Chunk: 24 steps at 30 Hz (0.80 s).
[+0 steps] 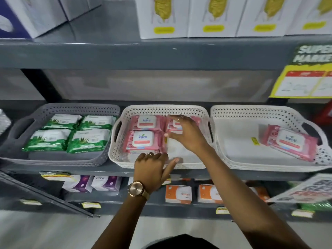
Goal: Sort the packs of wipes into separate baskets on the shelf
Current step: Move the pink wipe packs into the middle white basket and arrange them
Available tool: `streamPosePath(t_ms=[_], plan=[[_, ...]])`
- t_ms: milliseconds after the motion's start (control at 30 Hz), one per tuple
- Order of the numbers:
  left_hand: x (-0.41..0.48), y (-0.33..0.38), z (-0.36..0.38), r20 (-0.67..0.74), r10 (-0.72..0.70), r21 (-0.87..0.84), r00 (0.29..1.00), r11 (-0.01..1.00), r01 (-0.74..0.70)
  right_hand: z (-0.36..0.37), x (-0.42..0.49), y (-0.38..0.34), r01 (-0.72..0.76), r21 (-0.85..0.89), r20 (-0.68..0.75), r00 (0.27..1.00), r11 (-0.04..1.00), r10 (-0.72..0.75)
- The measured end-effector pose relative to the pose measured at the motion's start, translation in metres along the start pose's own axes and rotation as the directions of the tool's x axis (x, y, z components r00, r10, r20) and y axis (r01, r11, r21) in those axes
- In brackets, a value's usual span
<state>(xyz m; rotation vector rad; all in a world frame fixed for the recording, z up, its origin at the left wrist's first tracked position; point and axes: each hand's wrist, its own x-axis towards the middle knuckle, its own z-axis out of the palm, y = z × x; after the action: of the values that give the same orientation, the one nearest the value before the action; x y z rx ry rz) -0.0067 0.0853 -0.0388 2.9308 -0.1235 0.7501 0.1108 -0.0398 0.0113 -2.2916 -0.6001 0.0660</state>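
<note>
Three baskets stand side by side on the middle shelf. The grey basket (59,159) on the left holds several green packs of wipes (52,140). The white middle basket (116,155) holds pink packs (142,139) along its left and back. My right hand (186,133) is inside it, fingers closed on a pink pack (175,125) at the back right. My left hand (152,168) rests on this basket's front rim, fingers spread, holding nothing. The white right basket (233,159) contains one pink pack (289,142) lying tilted near its right handle.
White boxes with yellow print (212,17) line the shelf above. Purple-and-white boxes (106,183) and orange-and-white boxes (177,194) sit on the shelf below. A yellow supermarket sign (303,81) hangs at the upper right. A paper sign (309,189) juts out at the lower right.
</note>
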Motion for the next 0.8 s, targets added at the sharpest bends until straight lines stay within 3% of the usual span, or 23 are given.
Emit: streamPosePath(t_ms=[167, 333, 467, 633, 700, 800], plan=[[0.018, 0.047, 0.008, 0.022, 0.047, -0.065, 0.999, 0.997, -0.045, -0.05, -0.022, 0.04, -0.071, -0.036, -0.164, 0.984, 0.997, 0.065], [0.033, 0.093, 0.018, 0.058, 0.069, -0.062, 0.996, 0.996, -0.066, -0.105, -0.045, 0.099, -0.282, -0.155, -0.236, 0.941, 0.947, 0.241], [0.035, 0.113, 0.028, 0.091, 0.083, -0.045, 0.992, 0.996, -0.079, -0.14, -0.06, 0.145, -0.537, -0.485, -0.246, 0.841, 0.691, 0.482], [0.035, 0.118, 0.03, 0.101, 0.061, -0.006, 0.993, 0.998, -0.06, -0.173, -0.084, 0.185, -0.644, -0.612, -0.271, 0.716, 0.459, 0.644], [0.034, 0.118, 0.031, 0.096, 0.052, -0.005, 0.994, 0.999, -0.052, -0.182, -0.089, 0.195, -0.639, -0.652, -0.288, 0.706, 0.408, 0.647], [0.033, 0.119, 0.032, 0.084, 0.047, 0.002, 0.995, 0.999, -0.047, -0.187, -0.091, 0.202, -0.655, -0.611, -0.335, 0.723, 0.445, 0.604]])
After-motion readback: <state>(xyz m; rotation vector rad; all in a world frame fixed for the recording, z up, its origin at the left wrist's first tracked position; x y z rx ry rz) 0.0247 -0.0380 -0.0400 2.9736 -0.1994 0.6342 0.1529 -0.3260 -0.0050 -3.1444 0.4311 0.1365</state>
